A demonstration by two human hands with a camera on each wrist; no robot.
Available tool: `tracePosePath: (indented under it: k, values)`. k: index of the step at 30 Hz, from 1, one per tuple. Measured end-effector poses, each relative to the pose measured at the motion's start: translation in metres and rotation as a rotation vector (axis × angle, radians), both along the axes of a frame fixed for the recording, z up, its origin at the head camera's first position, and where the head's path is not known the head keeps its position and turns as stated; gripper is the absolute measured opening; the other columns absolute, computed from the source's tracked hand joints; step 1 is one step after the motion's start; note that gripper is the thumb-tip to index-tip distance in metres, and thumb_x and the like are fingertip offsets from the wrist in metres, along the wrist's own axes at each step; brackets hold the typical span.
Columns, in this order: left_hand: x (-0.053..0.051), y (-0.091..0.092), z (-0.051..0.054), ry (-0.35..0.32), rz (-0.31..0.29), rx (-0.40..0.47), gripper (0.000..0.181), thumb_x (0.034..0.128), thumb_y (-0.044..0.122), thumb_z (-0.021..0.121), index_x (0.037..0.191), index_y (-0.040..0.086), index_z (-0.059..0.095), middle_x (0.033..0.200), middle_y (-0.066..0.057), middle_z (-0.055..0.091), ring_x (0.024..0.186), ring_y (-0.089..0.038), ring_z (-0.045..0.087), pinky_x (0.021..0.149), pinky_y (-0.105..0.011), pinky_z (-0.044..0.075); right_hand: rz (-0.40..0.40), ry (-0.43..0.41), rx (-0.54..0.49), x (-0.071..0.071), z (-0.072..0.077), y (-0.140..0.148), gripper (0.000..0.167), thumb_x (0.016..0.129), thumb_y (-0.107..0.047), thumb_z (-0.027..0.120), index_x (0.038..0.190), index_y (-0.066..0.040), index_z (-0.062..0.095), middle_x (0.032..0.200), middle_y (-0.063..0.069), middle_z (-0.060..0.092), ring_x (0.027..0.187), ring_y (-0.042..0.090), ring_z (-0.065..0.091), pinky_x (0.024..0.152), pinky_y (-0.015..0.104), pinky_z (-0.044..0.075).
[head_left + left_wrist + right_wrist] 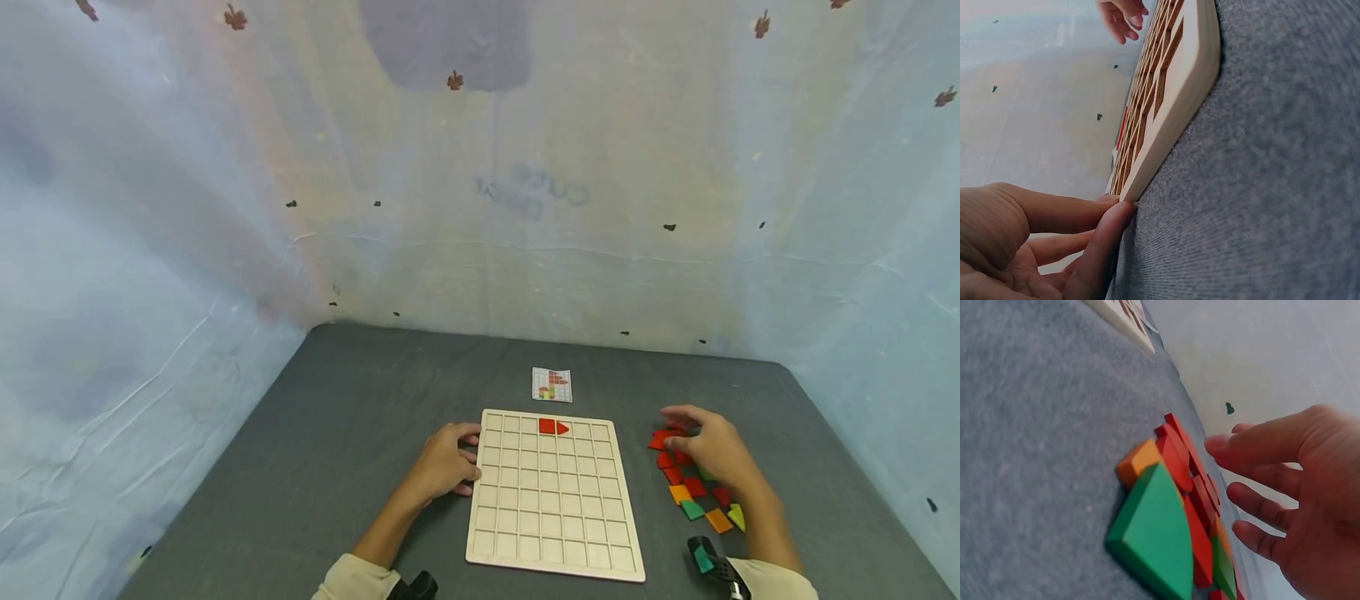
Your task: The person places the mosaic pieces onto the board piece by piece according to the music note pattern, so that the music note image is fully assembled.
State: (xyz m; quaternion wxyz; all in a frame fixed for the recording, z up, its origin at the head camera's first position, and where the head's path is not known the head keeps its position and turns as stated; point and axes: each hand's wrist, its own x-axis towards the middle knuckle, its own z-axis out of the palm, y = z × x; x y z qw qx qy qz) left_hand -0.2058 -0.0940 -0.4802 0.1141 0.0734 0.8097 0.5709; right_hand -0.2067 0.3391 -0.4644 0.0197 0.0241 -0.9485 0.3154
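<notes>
My left hand (441, 462) holds the left edge of a pale wooden grid board (551, 504), fingertips and thumb against its rim in the left wrist view. In the board's top row lie a red square tile (547, 426) and a small red triangular tile (562, 427), side by side. To the right, my right hand (712, 447) hovers over a loose pile of coloured tiles, its fingers loosely bent and nothing between them. A green tile (1154, 531) with a curved side is nearest in the right wrist view, beside an orange tile (1138, 464) and several red tiles (1175, 456).
Beyond the board lies a small pattern card (552, 385) printed with coloured shapes on a grid. Everything rests on a dark grey cloth-covered table (360, 400). A pale sheet (480, 275) hangs along its back and sides.
</notes>
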Motion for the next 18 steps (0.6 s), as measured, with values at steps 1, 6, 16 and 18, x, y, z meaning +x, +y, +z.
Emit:
tracePosePath:
  k: [1,6,16,18]
  values:
    - [0.0002,-0.0003,0.0002,0.004,-0.002,0.003,0.07,0.0775,-0.015,0.076,0.145,-0.002,0.06,0.128,-0.017,0.06,0.095,-0.022,0.066,0.055,-0.035,0.064,-0.001,-0.006,0.005,-0.0002,-0.0008,0.0008,0.048,0.093,-0.01,0.079,0.138,0.0,0.066,0.127,0.024,0.07,0.114,0.044,0.064,0.087,0.06,0.056]
    - [0.0014,-0.0005,0.0017,0.035,-0.014,0.0,0.069,0.0776,-0.015,0.076,0.144,-0.003,0.06,0.129,-0.019,0.059,0.093,-0.023,0.067,0.055,-0.035,0.064,0.003,-0.034,0.018,-0.0007,-0.004,0.0035,0.046,0.093,-0.007,0.078,0.138,-0.001,0.067,0.131,0.026,0.068,0.117,0.048,0.062,0.089,0.064,0.055]
    - [0.0023,0.0004,0.0021,0.043,-0.007,-0.007,0.068,0.0766,-0.017,0.075,0.142,-0.005,0.061,0.129,-0.02,0.059,0.095,-0.024,0.068,0.054,-0.035,0.064,0.011,-0.05,0.039,-0.0032,-0.0098,0.0056,0.042,0.094,-0.005,0.075,0.136,-0.003,0.069,0.134,0.028,0.067,0.121,0.05,0.061,0.095,0.068,0.052]
    - [0.0022,0.0008,0.0027,0.044,-0.007,-0.012,0.068,0.0766,-0.017,0.075,0.142,-0.004,0.061,0.129,-0.02,0.059,0.095,-0.024,0.067,0.054,-0.035,0.064,0.011,-0.055,0.038,-0.0033,-0.0098,0.0058,0.042,0.094,-0.006,0.076,0.136,-0.003,0.069,0.133,0.027,0.068,0.12,0.049,0.062,0.095,0.066,0.053]
